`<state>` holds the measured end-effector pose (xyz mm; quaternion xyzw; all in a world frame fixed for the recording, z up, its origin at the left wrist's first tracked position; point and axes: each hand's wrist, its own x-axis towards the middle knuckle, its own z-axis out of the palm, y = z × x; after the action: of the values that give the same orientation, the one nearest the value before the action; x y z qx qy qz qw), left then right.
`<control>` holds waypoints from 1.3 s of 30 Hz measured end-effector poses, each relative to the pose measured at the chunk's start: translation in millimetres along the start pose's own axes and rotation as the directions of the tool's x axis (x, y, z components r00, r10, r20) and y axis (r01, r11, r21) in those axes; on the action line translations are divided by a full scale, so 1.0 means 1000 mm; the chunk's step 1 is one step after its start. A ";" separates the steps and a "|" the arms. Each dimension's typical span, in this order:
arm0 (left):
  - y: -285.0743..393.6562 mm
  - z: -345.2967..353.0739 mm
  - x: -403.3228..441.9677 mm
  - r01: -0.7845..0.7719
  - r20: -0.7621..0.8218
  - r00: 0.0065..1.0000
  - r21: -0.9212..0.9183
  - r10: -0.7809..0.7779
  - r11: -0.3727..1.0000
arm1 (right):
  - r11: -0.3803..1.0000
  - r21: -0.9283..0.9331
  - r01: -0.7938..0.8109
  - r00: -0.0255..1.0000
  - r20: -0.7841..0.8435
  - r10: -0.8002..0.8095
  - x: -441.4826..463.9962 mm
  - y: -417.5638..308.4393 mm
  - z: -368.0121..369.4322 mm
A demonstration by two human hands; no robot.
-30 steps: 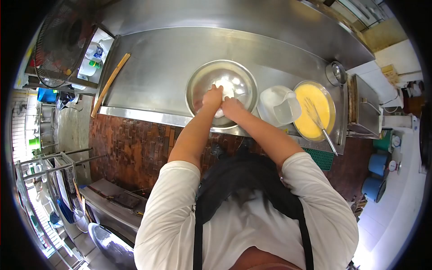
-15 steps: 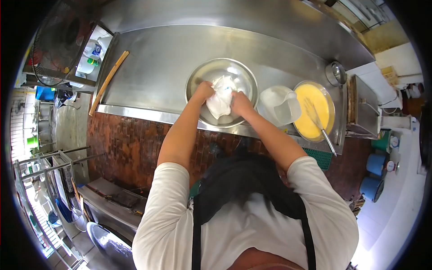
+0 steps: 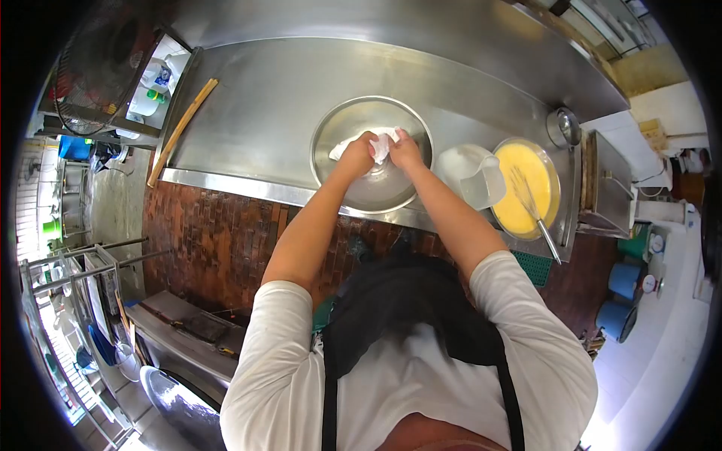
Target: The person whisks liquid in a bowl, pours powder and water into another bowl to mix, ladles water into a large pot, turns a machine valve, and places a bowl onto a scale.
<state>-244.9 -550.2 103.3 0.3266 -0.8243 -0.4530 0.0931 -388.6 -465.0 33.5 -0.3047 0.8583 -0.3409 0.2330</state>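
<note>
A white cloth-like bundle [image 3: 381,148] is gripped between my two hands above a wide steel bowl [image 3: 376,201]. My left hand [image 3: 358,155] has its fingers closed on the bundle's left part, and some of the white material spreads out beyond it to the left. My right hand [image 3: 405,151] pinches the right side of the same bundle. The hands are close together, just inside the bowl's rim. Whether the bundle is a cloth or a thin bag, I cannot tell.
Right of the bowl stands a translucent plastic jug [image 3: 465,174], beside a bowl of yellow liquid [image 3: 514,211] with a whisk [image 3: 529,197] in it. A small metal bowl [image 3: 563,128] sits behind. A wooden stick [image 3: 183,131] lies at the counter's left end.
The white bundle was pressed down in the bowl, then lifted and spread between my hands. Now it is gathered toward the bowl's far side, with my hands closer together.
</note>
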 end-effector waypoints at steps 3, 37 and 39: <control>-0.015 0.006 0.008 -0.060 -0.147 0.986 0.108 0.076 0.992 | 0.996 0.082 0.033 0.998 0.055 -0.038 -0.005 0.007 0.001; 0.002 -0.008 -0.020 -0.056 -0.223 0.974 -0.080 0.037 0.995 | 0.913 0.156 0.377 0.925 -0.003 -0.381 -0.044 -0.046 -0.053; 0.014 -0.007 -0.022 0.009 -0.225 0.974 -0.122 -0.036 0.992 | 0.908 0.091 0.408 0.910 0.033 -0.412 -0.045 -0.049 -0.059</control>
<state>-231.4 -536.0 122.0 0.3792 -0.7757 -0.4628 0.2008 -374.6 -436.4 117.2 -0.4770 0.7542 -0.4092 0.1903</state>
